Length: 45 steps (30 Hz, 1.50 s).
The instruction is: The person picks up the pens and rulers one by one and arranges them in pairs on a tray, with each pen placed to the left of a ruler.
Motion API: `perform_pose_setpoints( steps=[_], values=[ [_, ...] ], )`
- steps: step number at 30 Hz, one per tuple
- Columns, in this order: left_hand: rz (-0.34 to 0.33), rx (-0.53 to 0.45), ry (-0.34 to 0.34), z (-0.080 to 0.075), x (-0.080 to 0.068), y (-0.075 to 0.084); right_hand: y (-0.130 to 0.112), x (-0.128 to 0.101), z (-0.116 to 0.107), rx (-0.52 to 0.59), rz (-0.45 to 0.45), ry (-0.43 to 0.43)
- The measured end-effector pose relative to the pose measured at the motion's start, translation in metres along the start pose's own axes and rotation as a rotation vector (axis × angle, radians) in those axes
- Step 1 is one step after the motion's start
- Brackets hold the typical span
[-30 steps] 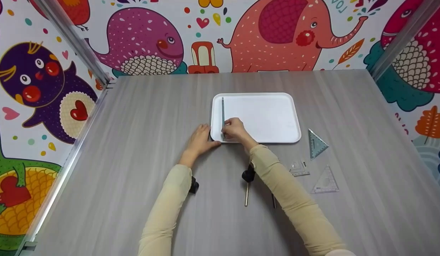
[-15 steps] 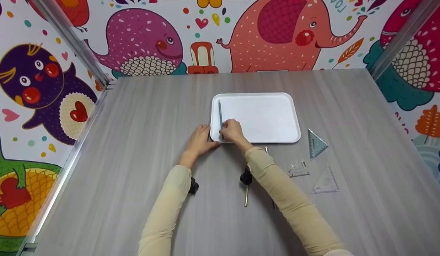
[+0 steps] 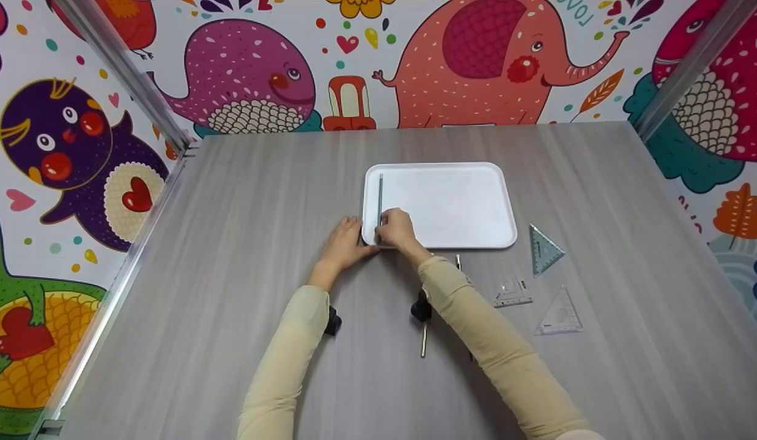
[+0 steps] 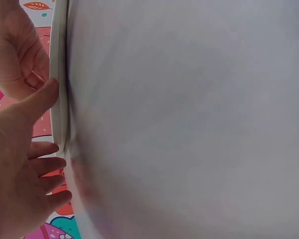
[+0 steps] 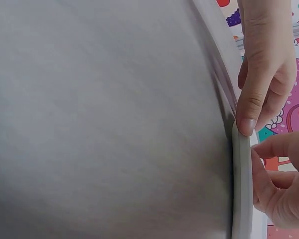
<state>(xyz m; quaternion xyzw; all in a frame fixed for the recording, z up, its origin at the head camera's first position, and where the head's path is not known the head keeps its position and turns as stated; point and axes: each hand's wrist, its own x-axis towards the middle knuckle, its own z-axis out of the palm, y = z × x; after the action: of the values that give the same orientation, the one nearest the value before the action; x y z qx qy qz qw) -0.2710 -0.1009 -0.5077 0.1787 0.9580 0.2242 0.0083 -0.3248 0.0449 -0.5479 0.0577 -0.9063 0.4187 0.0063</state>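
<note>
A white tray [image 3: 470,211] lies on the grey table. A thin grey-green ruler [image 3: 380,195] lies inside it, along the left rim. My right hand [image 3: 395,230] pinches the ruler's near end at the tray's near-left corner. My left hand [image 3: 343,242] rests on the table just outside that corner, thumb against the rim. In the left wrist view the left hand [image 4: 22,174] touches the tray rim [image 4: 60,94] with its thumb, fingers relaxed. The right wrist view shows the right hand [image 5: 281,189] curled beside the tray rim [image 5: 241,199]; the ruler is hidden there.
Right of the tray lie a green set square [image 3: 543,249], a small clear protractor [image 3: 512,292] and a clear set square [image 3: 559,315]. A thin metal-tipped stick [image 3: 423,341] lies under my right forearm. Walls with cartoon animals close the table in.
The ruler has slid left to lie close and parallel to the tray's left rim. My right hand moved slightly left with it. The left hand has stayed put.
</note>
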Motion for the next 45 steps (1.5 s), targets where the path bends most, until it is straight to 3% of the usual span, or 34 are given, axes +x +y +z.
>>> perform_pose_setpoints(
  steps=[3, 5, 9, 12, 16, 27, 32, 45],
  values=[
    [0.003, 0.000, -0.016, 0.002, 0.000, 0.001, 0.024, 0.013, 0.013, 0.002, -0.004, -0.008],
    [0.002, -0.004, -0.025, 0.003, 0.001, 0.001, 0.009, 0.005, -0.001, 0.005, 0.063, -0.047],
    [0.003, -0.011, -0.032, 0.002, 0.002, 0.001, -0.031, -0.016, -0.032, 0.030, 0.123, -0.042],
    [-0.004, -0.007, -0.030, 0.000, 0.002, 0.000, -0.045, -0.024, -0.042, 0.018, 0.083, -0.007],
    [-0.015, -0.004, -0.037, -0.001, 0.001, -0.001, -0.050, -0.024, -0.048, -0.005, 0.063, 0.020],
    [-0.054, -0.006, -0.089, -0.002, 0.003, 0.001, -0.056, -0.021, -0.066, 0.087, 0.048, 0.072],
    [-0.053, 0.025, -0.098, -0.004, 0.003, 0.002, -0.057, -0.028, -0.076, 0.067, -0.004, 0.084],
    [-0.082, 0.011, -0.103, -0.004, 0.003, 0.004, -0.056, -0.064, -0.091, -0.114, -0.210, 0.105]
  ],
)
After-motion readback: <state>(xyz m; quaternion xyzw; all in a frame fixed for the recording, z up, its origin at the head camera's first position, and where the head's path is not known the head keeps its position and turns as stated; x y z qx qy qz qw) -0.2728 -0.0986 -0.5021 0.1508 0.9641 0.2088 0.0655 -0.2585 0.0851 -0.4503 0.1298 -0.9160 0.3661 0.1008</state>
